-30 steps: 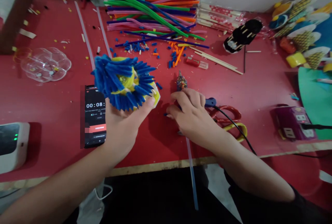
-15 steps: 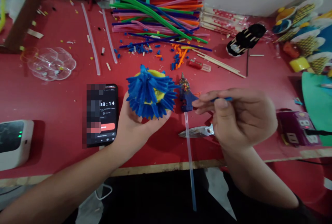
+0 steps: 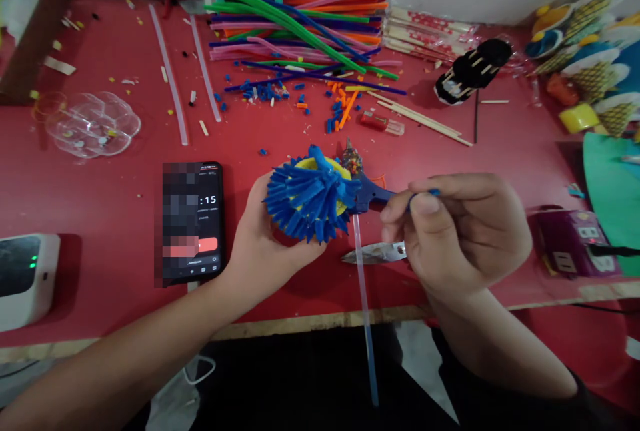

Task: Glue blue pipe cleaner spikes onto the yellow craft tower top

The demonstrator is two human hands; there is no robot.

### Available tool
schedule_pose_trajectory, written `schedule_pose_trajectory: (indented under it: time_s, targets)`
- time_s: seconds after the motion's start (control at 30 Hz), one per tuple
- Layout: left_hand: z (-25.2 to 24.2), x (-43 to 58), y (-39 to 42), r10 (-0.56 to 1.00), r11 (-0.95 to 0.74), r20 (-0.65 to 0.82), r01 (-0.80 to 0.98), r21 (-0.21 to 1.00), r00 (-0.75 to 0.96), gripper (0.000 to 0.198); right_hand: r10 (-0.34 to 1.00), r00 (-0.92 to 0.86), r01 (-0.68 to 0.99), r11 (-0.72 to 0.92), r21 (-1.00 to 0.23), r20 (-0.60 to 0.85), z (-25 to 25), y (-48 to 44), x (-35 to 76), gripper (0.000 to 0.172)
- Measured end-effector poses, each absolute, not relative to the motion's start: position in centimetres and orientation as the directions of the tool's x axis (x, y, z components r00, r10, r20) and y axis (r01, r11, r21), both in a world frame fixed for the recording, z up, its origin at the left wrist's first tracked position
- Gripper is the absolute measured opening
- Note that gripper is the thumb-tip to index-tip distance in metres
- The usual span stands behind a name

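Observation:
My left hand (image 3: 265, 244) grips a yellow ball covered in short blue pipe-cleaner spikes (image 3: 310, 194), held just above the red table (image 3: 100, 191). My right hand (image 3: 463, 231) is closed in a pinch on a short blue pipe-cleaner piece (image 3: 425, 195), a little to the right of the ball. A blue glue gun (image 3: 367, 191) lies on the table between the ball and my right hand, with a clear glue stick (image 3: 365, 304) running out of its back over the table edge. Scissor blades (image 3: 375, 254) show under my right hand.
A phone (image 3: 193, 221) with a running timer lies left of the ball. Long coloured pipe cleaners (image 3: 300, 24) and cut blue and orange bits (image 3: 340, 108) lie at the back. A clear flower-shaped tray (image 3: 93, 124), wooden sticks (image 3: 420, 118), a purple power strip (image 3: 570, 248) and paper crafts (image 3: 585, 31) surround them.
My right hand lifted off the table with a blue piece pinched in it. My left hand brought the spiky ball to the right and lower, next to the glue gun.

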State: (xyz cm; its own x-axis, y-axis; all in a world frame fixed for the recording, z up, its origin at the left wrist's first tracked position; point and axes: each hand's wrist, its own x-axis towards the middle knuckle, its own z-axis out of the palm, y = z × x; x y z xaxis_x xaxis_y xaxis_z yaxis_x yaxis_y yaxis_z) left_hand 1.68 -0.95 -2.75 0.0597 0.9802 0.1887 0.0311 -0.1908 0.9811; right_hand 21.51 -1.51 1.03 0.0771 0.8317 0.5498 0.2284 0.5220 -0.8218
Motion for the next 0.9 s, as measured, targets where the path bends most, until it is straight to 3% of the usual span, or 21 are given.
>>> schedule_pose_trajectory:
  time_s: [0.2, 0.43, 0.67, 0.8, 0.9]
  targets:
    - [-2.9, 1.6, -1.0, 0.975, -0.208, 0.202, 0.065, 0.976, 0.089, 0.063, 0.812, 0.049, 0.287, 0.547, -0.787, 0.582, 0.9, -1.8, 21.8, 0.018]
    - [-2.7, 1.5, -1.0, 0.976, -0.216, 0.209, 0.139, 0.967, 0.062, 0.067, 0.734, -0.089, 0.244, 0.672, -0.699, 0.674, 0.6, -2.1, 22.8, 0.041]
    - [-3.2, 1.0, -1.0, 0.963, -0.266, 0.253, 0.213, 0.94, 0.089, 0.073, 0.731, -0.008, 0.253, 0.661, -0.706, 0.682, 0.9, -1.9, 22.3, 0.03]
    - [-3.3, 0.9, -1.0, 0.953, -0.301, 0.283, 0.24, 0.923, 0.106, 0.078, 0.7, 0.059, 0.398, 0.638, -0.66, 0.712, 1.3, -1.5, 22.5, 0.018]
    - [-3.0, 1.2, -1.1, 0.971, -0.239, 0.227, 0.214, 0.947, 0.08, 0.074, 0.69, 0.026, 0.426, 0.647, -0.633, 0.723, 1.2, -1.1, 22.8, 0.014]
